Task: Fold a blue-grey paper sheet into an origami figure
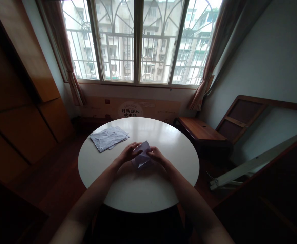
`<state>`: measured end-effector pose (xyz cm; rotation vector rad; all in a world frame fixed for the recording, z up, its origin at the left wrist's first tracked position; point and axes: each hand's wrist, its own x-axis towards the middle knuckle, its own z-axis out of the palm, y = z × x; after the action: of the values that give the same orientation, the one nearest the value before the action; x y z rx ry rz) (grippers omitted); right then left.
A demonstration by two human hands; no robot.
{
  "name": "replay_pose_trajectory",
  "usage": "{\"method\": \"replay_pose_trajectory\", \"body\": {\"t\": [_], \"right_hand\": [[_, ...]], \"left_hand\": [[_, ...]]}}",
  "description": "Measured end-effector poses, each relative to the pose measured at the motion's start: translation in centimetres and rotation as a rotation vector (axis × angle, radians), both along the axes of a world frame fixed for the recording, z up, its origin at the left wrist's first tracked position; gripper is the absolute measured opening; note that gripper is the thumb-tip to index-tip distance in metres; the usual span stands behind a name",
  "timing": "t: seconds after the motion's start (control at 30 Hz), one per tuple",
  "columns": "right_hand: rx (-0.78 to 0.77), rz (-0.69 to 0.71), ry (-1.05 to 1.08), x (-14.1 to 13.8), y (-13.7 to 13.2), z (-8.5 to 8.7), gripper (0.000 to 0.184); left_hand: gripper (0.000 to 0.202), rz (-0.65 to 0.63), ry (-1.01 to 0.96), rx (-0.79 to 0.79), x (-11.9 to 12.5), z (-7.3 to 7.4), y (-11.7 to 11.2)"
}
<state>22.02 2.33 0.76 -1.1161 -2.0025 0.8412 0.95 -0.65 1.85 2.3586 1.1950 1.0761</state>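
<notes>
Between my two hands is a folded sheet of paper [143,154], pale grey-violet, with a pointed top corner and a fold opening toward me. My left hand [130,152] grips its left side, thumb across the front and fingers behind. On the right edge, my right hand [156,154] pinches the same paper with its thumb in front. Both hands are just above the middle of the white round table [138,193]. Farther left on the tabletop lies a stack of creased paper sheets [109,137], apart from my hands.
A low wooden bench [201,128] stands beyond the table on the right, with a wooden frame [240,115] leaning by the wall. A long printed box [148,105] lies under the barred window [135,44]. Wooden cabinets [21,128] are at the left.
</notes>
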Motion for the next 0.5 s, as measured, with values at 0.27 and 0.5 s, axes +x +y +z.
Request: {"method": "replay_pose_trajectory", "body": {"t": [0.27,0.5], "right_hand": [[-0.024,-0.182,0.023,0.4,0.7,-0.1,0.019],[-0.014,-0.277,0.006,0.6,1.0,0.1,0.018]], "left_hand": [[0.031,0.17,0.131,0.283,0.5,1.4,-1.0],[0.029,-0.053,0.429,0.271,2.7,1.5,-1.9]]}}
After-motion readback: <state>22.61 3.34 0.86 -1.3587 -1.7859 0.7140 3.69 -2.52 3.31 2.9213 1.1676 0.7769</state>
